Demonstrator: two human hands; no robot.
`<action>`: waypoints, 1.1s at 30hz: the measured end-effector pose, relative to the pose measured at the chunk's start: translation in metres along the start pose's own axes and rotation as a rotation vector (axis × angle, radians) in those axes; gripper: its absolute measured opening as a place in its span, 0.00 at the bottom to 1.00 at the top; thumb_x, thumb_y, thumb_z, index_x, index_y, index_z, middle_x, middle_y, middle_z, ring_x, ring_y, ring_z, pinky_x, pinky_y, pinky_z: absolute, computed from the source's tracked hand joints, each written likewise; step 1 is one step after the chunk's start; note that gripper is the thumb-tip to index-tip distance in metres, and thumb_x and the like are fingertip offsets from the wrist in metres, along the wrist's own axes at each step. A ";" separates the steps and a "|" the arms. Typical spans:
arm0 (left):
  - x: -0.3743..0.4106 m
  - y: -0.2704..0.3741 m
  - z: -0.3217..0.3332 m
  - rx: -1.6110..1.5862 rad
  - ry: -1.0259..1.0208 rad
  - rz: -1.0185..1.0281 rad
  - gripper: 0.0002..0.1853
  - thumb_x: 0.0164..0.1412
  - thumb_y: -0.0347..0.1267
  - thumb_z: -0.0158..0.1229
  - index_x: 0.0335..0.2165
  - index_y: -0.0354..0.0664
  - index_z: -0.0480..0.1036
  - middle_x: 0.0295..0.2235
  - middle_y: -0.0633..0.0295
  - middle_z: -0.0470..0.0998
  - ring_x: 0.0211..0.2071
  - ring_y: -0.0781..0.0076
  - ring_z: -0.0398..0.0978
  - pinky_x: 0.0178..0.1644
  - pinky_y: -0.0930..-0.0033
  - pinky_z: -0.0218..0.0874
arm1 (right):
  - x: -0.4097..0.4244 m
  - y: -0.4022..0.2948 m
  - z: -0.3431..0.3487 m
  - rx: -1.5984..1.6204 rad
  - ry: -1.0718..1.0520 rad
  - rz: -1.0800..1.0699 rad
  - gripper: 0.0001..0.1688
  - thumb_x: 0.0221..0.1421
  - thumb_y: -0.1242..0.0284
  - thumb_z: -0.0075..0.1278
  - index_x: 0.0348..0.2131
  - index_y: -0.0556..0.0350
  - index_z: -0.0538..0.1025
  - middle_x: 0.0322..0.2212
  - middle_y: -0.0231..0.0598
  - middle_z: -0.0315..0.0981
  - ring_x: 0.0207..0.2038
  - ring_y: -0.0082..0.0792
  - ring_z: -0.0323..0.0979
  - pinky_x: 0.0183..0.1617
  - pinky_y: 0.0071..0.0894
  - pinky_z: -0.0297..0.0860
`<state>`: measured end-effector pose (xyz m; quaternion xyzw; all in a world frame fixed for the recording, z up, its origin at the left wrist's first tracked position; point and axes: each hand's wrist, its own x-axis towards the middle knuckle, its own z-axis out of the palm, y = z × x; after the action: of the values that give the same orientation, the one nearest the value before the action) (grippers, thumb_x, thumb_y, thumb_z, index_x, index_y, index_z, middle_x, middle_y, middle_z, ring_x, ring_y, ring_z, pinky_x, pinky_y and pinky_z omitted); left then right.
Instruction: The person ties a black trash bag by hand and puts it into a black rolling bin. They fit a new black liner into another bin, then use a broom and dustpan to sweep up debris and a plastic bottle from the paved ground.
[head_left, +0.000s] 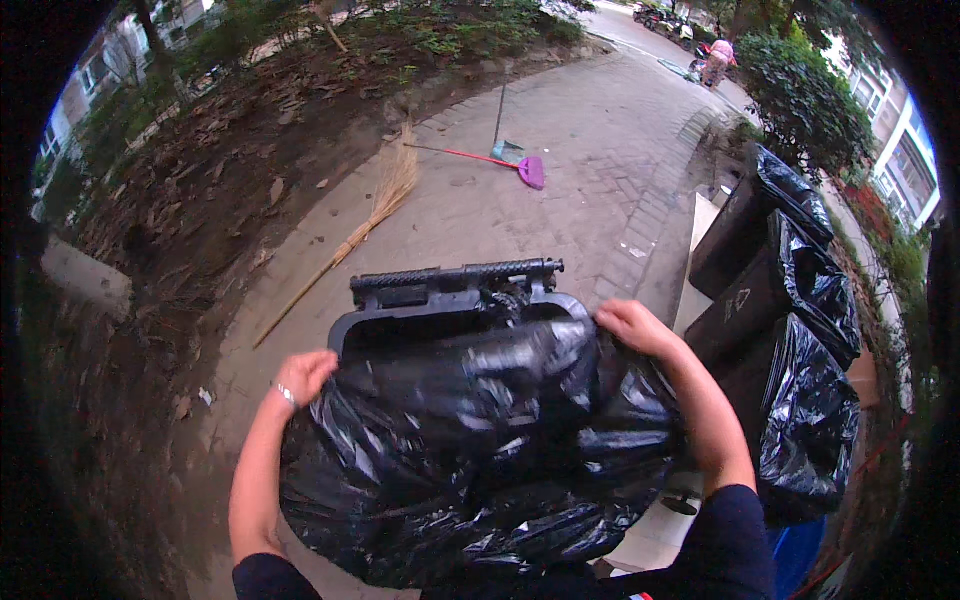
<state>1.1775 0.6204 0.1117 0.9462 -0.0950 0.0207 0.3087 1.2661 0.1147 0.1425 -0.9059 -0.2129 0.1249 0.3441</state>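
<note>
A black plastic bin liner (480, 450) spreads over the near side of a dark wheeled bin and billows towards me. The bin's rim (342, 330) and ribbed handle bar (457, 279) show at the far side, uncovered. At the rim's left corner my left hand (304, 377), with a silvery band on its wrist, is closed on the liner's edge. My right hand (634, 327) grips the liner by the right corner of the rim. Most of the bin's body is hidden under the plastic.
To the right stand three dark bins with black liners (814, 420). A straw broom (367, 225), a purple-headed broom (531, 172) and a dustpan (508, 152) lie or stand on the paving (600, 135). Leafy soil (187, 187) borders the left. A person (718, 64) is far off.
</note>
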 end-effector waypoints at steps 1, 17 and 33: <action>0.028 -0.015 0.009 0.057 0.120 0.080 0.09 0.49 0.32 0.50 0.28 0.39 0.71 0.23 0.54 0.73 0.24 0.63 0.72 0.30 0.71 0.62 | 0.028 0.017 0.007 -0.065 0.129 -0.051 0.13 0.49 0.68 0.41 0.26 0.62 0.68 0.23 0.52 0.67 0.29 0.46 0.66 0.33 0.37 0.61; 0.145 -0.143 0.061 -0.033 0.032 -0.202 0.09 0.46 0.31 0.48 0.25 0.39 0.72 0.22 0.51 0.73 0.23 0.73 0.68 0.29 0.72 0.59 | 0.109 0.065 0.054 -0.226 0.296 0.250 0.12 0.45 0.69 0.38 0.29 0.54 0.70 0.26 0.51 0.69 0.33 0.51 0.67 0.34 0.45 0.64; 0.011 0.004 0.046 0.796 -0.237 -0.508 0.11 0.52 0.29 0.37 0.35 0.40 0.61 0.24 0.47 0.73 0.29 0.54 0.72 0.32 0.57 0.62 | -0.021 -0.016 0.082 -0.377 0.267 0.546 0.11 0.43 0.72 0.39 0.27 0.59 0.70 0.26 0.50 0.70 0.33 0.50 0.69 0.34 0.44 0.65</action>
<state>1.1865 0.5879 0.0778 0.9799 0.1197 -0.1282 -0.0949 1.2119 0.1624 0.0953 -0.9853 0.0647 0.0512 0.1495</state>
